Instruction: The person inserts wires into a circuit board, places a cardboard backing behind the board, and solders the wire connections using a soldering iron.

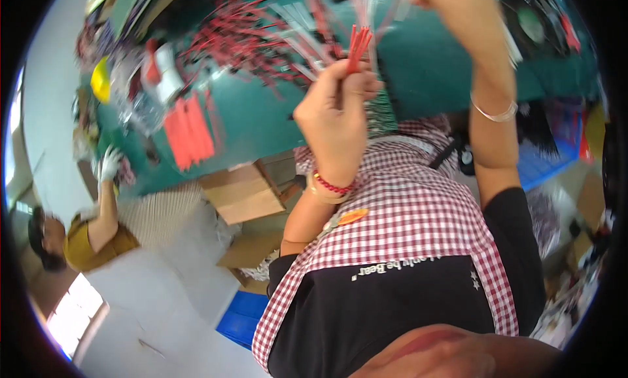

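Note:
My left hand (337, 113) is closed round a bundle of thin red strips (358, 45), whose ends stick up past the fingers over the green table (418, 73). My right hand (454, 15) is raised at the upper edge, to the right of the bundle. Its fingers are blurred and partly cut off, so whether they hold anything does not show. Behind the bundle lie long pale, clear-looking strips (301, 31), smeared by motion. A large loose heap of red and black strips (242, 41) spreads to the left of my left hand.
A row of flat red pieces (188, 132) lies near the table's front edge. Clear plastic bags (134, 109) and a yellow object (101, 80) are farther left. An open cardboard box (242, 191) stands below the table. A co-worker (98, 237) with a white glove is at the far left.

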The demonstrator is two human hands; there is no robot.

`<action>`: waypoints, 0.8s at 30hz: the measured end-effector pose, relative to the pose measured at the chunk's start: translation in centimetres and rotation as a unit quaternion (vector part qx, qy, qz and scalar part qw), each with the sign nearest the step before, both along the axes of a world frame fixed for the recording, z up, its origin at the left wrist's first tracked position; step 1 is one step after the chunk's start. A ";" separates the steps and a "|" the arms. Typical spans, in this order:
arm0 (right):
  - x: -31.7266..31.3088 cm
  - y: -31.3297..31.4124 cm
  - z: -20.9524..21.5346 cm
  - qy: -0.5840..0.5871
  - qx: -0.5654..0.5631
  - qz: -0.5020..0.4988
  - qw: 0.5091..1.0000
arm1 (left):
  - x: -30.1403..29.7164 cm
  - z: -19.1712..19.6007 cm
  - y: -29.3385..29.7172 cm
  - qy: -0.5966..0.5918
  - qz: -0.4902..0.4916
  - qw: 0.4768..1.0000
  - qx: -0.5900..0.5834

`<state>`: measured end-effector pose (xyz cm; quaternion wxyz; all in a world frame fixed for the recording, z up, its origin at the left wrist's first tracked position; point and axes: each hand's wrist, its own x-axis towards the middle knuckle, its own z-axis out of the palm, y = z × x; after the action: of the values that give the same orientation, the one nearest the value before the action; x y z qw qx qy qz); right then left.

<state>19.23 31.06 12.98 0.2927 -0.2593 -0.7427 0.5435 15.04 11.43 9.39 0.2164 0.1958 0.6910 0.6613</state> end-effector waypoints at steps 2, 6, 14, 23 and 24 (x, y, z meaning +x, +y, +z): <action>3.4 2.5 -1.5 -0.049 0.061 0.054 0.995 | -0.3 1.8 -0.2 -0.096 -0.063 0.993 0.028; 8.3 3.1 -2.7 -0.073 -0.029 0.029 0.996 | -0.4 1.5 -1.0 -0.279 -0.180 0.926 0.180; 10.6 -0.3 -5.0 -0.108 -0.144 0.085 0.980 | 0.1 1.1 -1.4 -0.118 -0.131 0.982 0.063; 7.7 -5.4 -6.1 -0.008 -0.179 0.047 0.983 | 0.1 -1.1 -1.9 0.246 -0.006 0.966 -0.074; 7.6 -5.5 -6.5 -0.008 -0.152 0.042 0.987 | 0.1 -1.3 -1.7 0.244 -0.016 0.967 -0.070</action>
<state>26.87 25.56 6.45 0.2207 -0.2739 -0.6638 0.6601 15.13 9.74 8.12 0.0653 0.3470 0.7642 0.5398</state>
